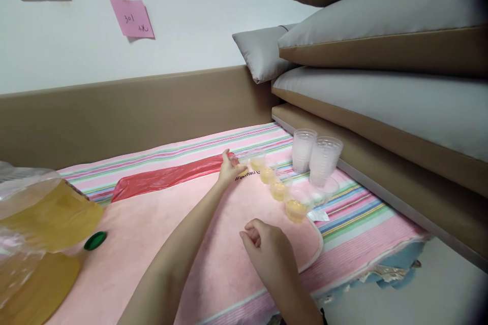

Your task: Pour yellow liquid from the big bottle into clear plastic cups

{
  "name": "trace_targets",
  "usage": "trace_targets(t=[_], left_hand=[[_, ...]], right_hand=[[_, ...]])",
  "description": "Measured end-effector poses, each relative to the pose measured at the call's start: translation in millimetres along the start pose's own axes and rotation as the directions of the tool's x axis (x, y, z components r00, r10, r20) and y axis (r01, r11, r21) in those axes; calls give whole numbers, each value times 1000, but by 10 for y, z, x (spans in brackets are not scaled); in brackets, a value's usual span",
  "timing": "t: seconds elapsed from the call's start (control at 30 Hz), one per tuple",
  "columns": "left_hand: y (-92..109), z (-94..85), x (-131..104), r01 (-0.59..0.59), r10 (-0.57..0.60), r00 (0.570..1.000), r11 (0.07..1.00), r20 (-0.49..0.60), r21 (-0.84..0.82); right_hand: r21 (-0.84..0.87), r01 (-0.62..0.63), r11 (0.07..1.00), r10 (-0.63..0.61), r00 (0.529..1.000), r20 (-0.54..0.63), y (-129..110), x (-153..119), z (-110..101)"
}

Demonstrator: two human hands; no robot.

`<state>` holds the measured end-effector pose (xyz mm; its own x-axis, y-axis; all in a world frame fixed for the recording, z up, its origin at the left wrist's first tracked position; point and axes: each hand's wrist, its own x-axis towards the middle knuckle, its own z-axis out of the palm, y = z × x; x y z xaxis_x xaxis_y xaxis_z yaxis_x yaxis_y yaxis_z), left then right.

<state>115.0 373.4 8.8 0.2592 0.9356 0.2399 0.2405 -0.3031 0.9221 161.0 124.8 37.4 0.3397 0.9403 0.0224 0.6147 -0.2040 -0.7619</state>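
My left hand (227,170) reaches to the far edge of the pink mat, its thumb and fingers around a clear plastic cup (241,168) holding a little yellow liquid. The hand covers part of that cup. Beside it, several similar cups stand in a curved row, the nearest cup (296,210) at the right end. My right hand (269,246) hovers over the mat in a loose curl, with nothing visible in it. Two stacks of clear cups, the left stack (304,151) and the right stack (325,161), stand behind the row.
Large clear containers of yellow liquid (53,213) are at the left, near a green cap (95,240). A red plastic bag (168,175) lies along the back of the pink mat (152,228). Grey-and-brown cushions (385,43) are piled at the right.
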Motion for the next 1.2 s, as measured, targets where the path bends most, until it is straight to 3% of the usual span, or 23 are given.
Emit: trace_targets(t=[0.33, 0.57, 0.7, 0.8, 0.9, 1.0, 1.07, 1.2], left_hand=[[58, 9, 28, 42, -40, 999, 998, 33, -39], [163, -110, 4, 35, -35, 998, 999, 59, -13], [340, -173, 23, -47, 48, 999, 999, -17, 27], [606, -125, -10, -157, 162, 982, 986, -99, 64], [967, 52, -153, -302, 308, 950, 948, -55, 96], [1311, 351, -387, -493, 454, 865, 846, 214, 200], [1468, 598, -545, -510, 440, 844, 835, 306, 205], [1566, 1098, -752, -424, 291, 863, 862, 412, 279]], right_hand=[[22, -4, 1000, 5, 1000, -9, -11, 7, 38], [5, -2, 1000, 1, 1000, 3, -43, 7, 56], [8, 16, 1000, -16, 1000, -18, -28, 26, 41], [4, 18, 1000, -17, 999, -45, -12, 52, 20], [0, 29, 1000, -29, 996, -83, 2, 81, 18], [-4, 45, 999, -45, 993, -106, 16, 94, 34], [-9, 44, 999, -45, 992, -114, 24, 89, 46], [16, 31, 999, -29, 990, -137, 48, 99, 100]])
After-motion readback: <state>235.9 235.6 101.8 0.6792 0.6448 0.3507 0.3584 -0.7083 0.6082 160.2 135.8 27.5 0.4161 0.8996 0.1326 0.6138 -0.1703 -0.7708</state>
